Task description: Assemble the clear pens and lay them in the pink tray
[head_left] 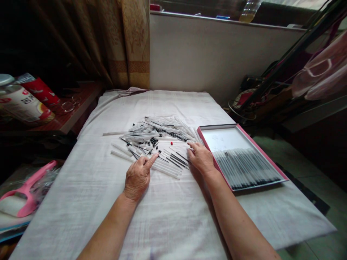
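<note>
My left hand (137, 177) is at the near edge of a loose pile of pen parts, its index finger stretched out and the others bent. Its fingertip is close to a small black pen cap (159, 151). My right hand (201, 157) reaches in beside the box, fingers extended over the right side of the pile; nothing shows in them. Between the hands lie several black pen refills (177, 159) and clear pen barrels (166, 169). A red pen plug (171, 143) sits behind them. Farther back, more clear barrels (151, 135) and small black caps (154, 141) are heaped together.
A shallow pink-edged box (219, 137) at the right holds a row of capped pens (246, 168). White cloth (89, 187) covers the table. On a side table at left stand a jar (24, 104) and glasses (67, 106). A pink-handled roller (29, 187) lies lower left.
</note>
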The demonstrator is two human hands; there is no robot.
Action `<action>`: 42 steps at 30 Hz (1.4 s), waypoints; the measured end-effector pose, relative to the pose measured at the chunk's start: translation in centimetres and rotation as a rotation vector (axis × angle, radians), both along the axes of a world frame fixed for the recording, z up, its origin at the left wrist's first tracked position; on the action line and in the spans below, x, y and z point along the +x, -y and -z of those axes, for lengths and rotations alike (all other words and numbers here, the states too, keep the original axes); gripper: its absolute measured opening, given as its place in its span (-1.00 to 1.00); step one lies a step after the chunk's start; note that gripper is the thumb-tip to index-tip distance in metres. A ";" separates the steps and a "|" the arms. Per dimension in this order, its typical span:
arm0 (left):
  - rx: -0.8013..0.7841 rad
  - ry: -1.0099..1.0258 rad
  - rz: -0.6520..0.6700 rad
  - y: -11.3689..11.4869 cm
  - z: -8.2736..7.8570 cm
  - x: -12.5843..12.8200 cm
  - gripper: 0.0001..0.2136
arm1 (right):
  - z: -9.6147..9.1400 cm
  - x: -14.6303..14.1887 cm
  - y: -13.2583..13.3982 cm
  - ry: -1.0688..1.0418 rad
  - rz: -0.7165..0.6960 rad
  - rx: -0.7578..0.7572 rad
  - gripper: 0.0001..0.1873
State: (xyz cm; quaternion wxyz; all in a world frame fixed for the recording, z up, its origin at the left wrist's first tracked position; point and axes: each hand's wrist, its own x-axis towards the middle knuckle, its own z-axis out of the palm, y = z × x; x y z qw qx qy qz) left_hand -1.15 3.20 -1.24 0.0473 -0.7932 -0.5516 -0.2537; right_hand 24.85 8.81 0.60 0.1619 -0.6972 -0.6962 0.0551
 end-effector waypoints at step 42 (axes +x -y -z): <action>-0.579 1.552 0.118 -0.2 -2.0 -0.7 -0.25 | -0.3 0.0 -3.5 0.013 0.266 -0.162 -0.69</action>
